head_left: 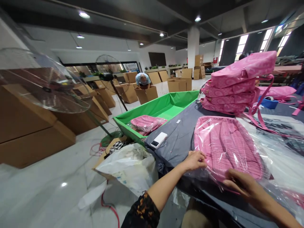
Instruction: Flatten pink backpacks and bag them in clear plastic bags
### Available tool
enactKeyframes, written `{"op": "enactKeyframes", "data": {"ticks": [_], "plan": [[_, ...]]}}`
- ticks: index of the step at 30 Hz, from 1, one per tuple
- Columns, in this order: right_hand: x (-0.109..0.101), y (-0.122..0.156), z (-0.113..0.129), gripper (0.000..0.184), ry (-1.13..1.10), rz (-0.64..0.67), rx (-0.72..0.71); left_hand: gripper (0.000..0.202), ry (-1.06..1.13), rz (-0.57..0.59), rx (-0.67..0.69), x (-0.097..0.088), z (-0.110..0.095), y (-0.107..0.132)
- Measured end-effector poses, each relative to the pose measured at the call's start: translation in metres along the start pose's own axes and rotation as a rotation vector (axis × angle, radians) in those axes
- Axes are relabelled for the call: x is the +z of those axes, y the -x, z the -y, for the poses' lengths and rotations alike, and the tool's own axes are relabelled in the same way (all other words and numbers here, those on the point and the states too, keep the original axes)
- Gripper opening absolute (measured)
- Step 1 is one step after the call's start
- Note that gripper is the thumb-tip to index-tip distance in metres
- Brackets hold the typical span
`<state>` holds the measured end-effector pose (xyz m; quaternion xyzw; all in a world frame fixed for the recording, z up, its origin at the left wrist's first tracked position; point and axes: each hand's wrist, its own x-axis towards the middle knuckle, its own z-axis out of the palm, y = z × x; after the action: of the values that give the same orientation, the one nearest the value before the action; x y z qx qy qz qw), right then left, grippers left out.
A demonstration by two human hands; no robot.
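Note:
A pink backpack (225, 142) lies flat inside a clear plastic bag (211, 172) on the grey-covered table, its padded mesh side facing up. At the bag's near left corner, my left hand (196, 160) has its fingers closed on the plastic. My right hand (242, 183) is at the near edge of the same bag, fingers curled onto the film and slightly blurred. Behind the bagged backpack rises a stack of pink backpacks (234, 87) with straps hanging down its right side.
A green fabric bin (171, 109) holding bagged pink backpacks (147, 123) adjoins the table's left side. On the table lie a white phone-like device (159, 140), clear plastic bags (282, 158) and a blue tape dispenser (269, 103). Left are a fan (47, 88) and cartons; a person (142, 80) bends over one.

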<state>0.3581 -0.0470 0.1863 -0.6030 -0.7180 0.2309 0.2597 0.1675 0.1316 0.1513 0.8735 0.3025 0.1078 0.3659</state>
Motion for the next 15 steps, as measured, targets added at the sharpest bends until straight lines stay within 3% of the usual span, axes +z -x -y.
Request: {"op": "enactKeyframes", "data": {"ticks": [3, 6, 11, 15], "plan": [[0.000, -0.064, 0.004, 0.025, 0.316, 0.152, -0.050, 0.015, -0.015, 0.009, 0.009, -0.001, 0.000, 0.000], [-0.002, -0.096, -0.009, 0.012, 0.445, 0.169, 0.009, 0.014, -0.028, 0.029, 0.021, -0.002, 0.001, 0.000], [-0.016, -0.092, -0.031, 0.028, 0.384, 0.046, 0.226, 0.013, -0.058, 0.051, 0.029, -0.003, 0.002, -0.001], [-0.001, -0.071, -0.020, 0.019, 0.451, -0.039, 0.137, 0.016, -0.043, 0.068, 0.024, -0.006, 0.001, -0.001]]}}
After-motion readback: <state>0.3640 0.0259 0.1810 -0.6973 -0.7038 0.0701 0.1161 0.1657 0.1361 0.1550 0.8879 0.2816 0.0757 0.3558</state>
